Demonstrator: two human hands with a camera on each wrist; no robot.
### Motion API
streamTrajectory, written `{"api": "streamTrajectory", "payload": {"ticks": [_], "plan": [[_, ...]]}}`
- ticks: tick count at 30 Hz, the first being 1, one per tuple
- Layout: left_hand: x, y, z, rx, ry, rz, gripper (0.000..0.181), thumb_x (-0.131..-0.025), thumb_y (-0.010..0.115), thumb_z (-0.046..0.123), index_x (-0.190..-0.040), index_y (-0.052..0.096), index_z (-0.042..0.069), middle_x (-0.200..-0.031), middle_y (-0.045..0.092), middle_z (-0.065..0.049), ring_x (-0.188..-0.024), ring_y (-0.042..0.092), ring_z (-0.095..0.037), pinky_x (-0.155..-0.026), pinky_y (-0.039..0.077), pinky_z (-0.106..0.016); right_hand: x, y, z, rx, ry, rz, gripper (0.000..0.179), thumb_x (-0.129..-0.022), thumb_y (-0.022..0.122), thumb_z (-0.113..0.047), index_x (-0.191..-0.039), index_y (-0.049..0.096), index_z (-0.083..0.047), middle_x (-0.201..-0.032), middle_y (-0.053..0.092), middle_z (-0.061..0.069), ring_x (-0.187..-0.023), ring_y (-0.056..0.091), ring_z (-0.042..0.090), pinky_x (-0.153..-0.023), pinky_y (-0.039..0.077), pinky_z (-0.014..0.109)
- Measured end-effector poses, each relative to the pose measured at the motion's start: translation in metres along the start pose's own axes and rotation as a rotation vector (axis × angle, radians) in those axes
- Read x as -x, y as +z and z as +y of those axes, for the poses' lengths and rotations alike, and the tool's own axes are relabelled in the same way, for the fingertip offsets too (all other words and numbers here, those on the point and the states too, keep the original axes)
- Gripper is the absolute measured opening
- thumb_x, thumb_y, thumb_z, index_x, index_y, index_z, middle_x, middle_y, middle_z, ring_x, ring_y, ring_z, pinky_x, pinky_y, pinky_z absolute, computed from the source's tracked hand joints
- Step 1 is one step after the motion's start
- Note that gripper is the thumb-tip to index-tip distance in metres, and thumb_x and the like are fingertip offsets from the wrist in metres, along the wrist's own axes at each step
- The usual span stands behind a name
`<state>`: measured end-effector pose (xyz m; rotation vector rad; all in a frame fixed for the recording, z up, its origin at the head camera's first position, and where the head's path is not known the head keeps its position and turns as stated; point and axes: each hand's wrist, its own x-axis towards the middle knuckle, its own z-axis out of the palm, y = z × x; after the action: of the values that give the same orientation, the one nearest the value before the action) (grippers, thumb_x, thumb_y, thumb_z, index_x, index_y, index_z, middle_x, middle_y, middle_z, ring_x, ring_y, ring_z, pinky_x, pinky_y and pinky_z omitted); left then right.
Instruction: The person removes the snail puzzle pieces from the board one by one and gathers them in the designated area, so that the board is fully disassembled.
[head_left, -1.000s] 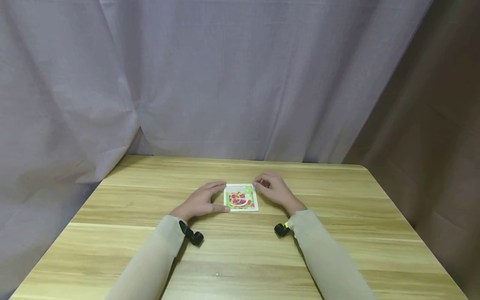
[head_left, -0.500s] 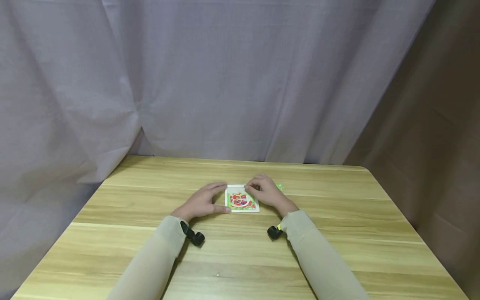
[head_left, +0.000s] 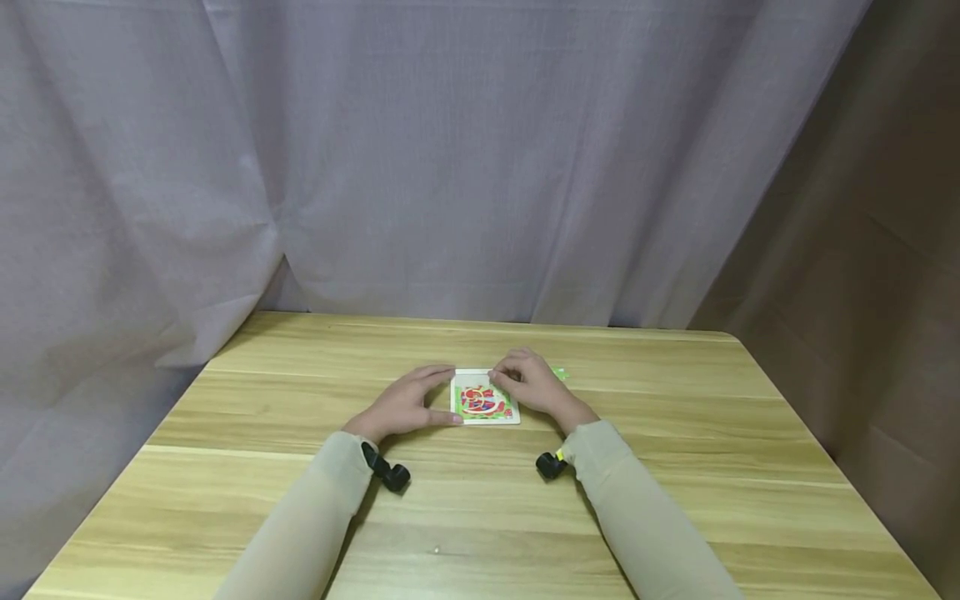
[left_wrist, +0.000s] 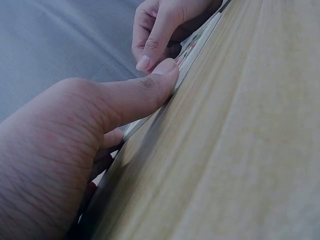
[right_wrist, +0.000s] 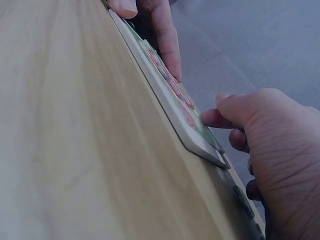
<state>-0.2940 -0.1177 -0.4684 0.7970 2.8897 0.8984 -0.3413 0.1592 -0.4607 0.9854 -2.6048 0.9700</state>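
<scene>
A small jigsaw puzzle (head_left: 480,403) with a red, green and white picture lies flat on the table in its white frame (head_left: 491,422). The top part of the frame shows a bare grey backing. My left hand (head_left: 405,402) holds the frame from its left side, thumb at the near edge and fingers at the far edge. Over the upper right of the puzzle, my right hand (head_left: 536,387) bends its thumb and index finger together at a piece. That piece is mostly hidden by the fingertips. In the right wrist view those fingertips (right_wrist: 212,117) touch the picture surface.
A bright green puzzle piece (head_left: 560,374) lies on the wooden table (head_left: 450,508), just right of my right hand. In the right wrist view, dark flat pieces (right_wrist: 243,201) lie beside the board. A grey curtain (head_left: 450,167) hangs behind the table's far edge.
My right hand has moved left from the frame's top right corner onto the puzzle. The green piece to its right has come into view. My left hand keeps its place.
</scene>
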Motion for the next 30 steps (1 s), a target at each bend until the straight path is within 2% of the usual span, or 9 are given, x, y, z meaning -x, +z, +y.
{"api": "streamTrajectory", "payload": {"ticks": [9,15,19,24,30], "plan": [[-0.0003,-0.0013,0.0015,0.001,0.006,-0.004,0.097,-0.077,0.073,0.068,-0.153,0.044,0.016,-0.16,0.037,-0.001,-0.146,0.033,-0.025,-0.119,0.026,-0.051,0.0009,0.0012,0.0057,-0.023,-0.012,0.032,0.012,-0.096,0.071,-0.029,-0.091,0.076,-0.02,-0.105,0.062,-0.005,-0.106,0.049,0.017,-0.091,0.045,0.041],[-0.0006,-0.0011,0.0005,-0.007,0.007,-0.005,0.098,-0.077,0.073,0.069,-0.154,0.043,0.016,-0.16,0.037,-0.001,-0.146,0.033,-0.025,-0.119,0.026,-0.051,0.0,0.0009,0.0074,-0.009,-0.037,0.01,0.01,-0.097,0.069,-0.029,-0.093,0.075,-0.022,-0.106,0.068,-0.007,-0.107,0.055,0.016,-0.091,0.047,0.04],[-0.0009,-0.0023,0.0009,-0.018,0.004,-0.012,0.099,-0.077,0.071,0.071,-0.154,0.042,0.017,-0.16,0.036,0.0,-0.146,0.032,-0.024,-0.119,0.026,-0.049,0.0006,-0.0007,0.0072,-0.034,-0.033,-0.001,0.003,-0.093,0.074,-0.026,-0.095,0.074,-0.024,-0.106,0.067,-0.01,-0.103,0.057,0.014,-0.088,0.051,0.039],[-0.0005,-0.0025,0.001,-0.016,0.003,-0.011,0.098,-0.077,0.071,0.071,-0.154,0.042,0.017,-0.16,0.036,0.001,-0.147,0.032,-0.024,-0.119,0.026,-0.05,0.0008,-0.0017,0.0083,-0.082,-0.038,-0.005,0.016,-0.087,0.08,-0.019,-0.101,0.073,-0.02,-0.107,0.066,-0.008,-0.089,0.058,0.013,-0.078,0.052,0.035],[-0.0005,-0.001,0.0002,-0.017,-0.006,-0.015,0.098,-0.076,0.072,0.071,-0.155,0.042,0.019,-0.161,0.035,0.003,-0.147,0.031,-0.023,-0.12,0.025,-0.05,0.0024,-0.0048,0.0082,-0.076,-0.052,-0.02,0.032,-0.084,0.083,-0.018,-0.113,0.07,-0.015,-0.108,0.068,-0.004,-0.083,0.059,0.011,-0.074,0.054,0.032]]}}
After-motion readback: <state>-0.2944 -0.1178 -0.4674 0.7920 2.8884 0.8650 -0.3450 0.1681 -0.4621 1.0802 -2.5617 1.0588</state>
